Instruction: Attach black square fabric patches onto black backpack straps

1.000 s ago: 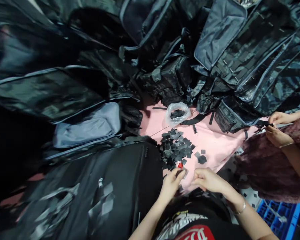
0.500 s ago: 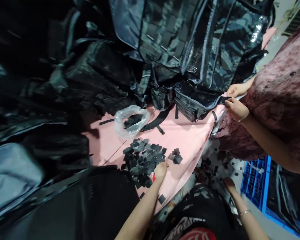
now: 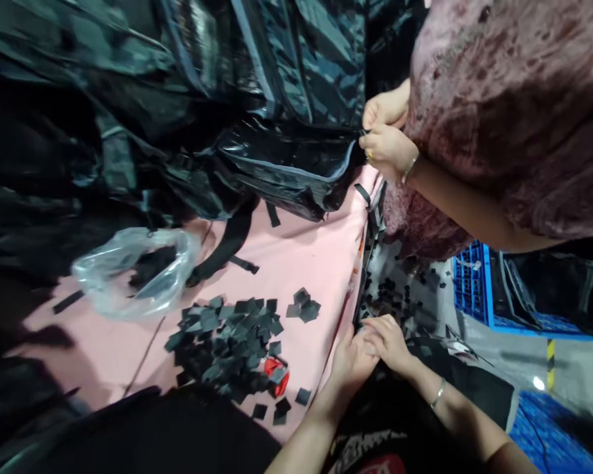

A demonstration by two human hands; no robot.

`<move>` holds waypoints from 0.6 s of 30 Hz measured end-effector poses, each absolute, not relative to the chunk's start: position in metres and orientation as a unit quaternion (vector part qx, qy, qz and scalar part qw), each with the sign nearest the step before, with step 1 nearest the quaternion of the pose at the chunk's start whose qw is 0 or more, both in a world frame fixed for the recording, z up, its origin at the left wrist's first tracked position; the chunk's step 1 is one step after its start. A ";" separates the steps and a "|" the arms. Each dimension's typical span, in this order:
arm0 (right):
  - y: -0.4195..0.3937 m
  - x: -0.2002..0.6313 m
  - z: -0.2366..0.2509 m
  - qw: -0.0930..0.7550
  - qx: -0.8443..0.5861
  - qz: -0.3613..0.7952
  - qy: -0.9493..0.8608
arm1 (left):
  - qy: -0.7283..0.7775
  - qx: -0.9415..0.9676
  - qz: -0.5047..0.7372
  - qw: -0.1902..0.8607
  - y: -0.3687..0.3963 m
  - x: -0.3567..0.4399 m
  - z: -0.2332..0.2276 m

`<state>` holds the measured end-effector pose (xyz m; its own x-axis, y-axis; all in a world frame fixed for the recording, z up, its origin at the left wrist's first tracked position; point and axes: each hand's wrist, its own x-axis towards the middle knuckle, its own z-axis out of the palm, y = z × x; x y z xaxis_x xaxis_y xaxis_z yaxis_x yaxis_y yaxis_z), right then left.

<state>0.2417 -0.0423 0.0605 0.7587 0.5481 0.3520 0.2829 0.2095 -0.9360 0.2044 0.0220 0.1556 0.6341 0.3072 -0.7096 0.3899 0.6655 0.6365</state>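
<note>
Nearest us, our left hand (image 3: 350,359) and right hand (image 3: 388,340) meet at the edge of the pink table (image 3: 321,257), fingers curled together; we cannot tell what they pinch, if anything. Just left on the table lies a pile of black squares (image 3: 227,339) with a red tool (image 3: 275,376) in it. Farther left sits a plastic bag (image 3: 133,270). Beyond, a co-worker's hands (image 3: 385,135) grip a black backpack (image 3: 286,164).
</note>
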 end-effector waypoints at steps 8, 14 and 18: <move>-0.069 0.275 -0.054 0.544 -0.781 0.298 -0.076 | 0.383 0.784 -0.191 0.449 0.027 0.177 0.150; -0.137 0.284 -0.072 0.385 -0.874 0.294 0.029 | 0.151 0.959 -0.229 0.073 0.016 0.189 0.199; -0.208 0.275 -0.043 0.407 -0.876 0.257 0.015 | -0.055 0.992 -0.109 -0.014 -0.020 0.194 0.283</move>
<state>0.2746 -0.2082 -0.0432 0.8679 0.1823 -0.4622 -0.2358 -0.6677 -0.7061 0.1936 -0.0198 0.2828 0.9701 -0.1068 -0.2178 -0.1128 -0.9935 -0.0154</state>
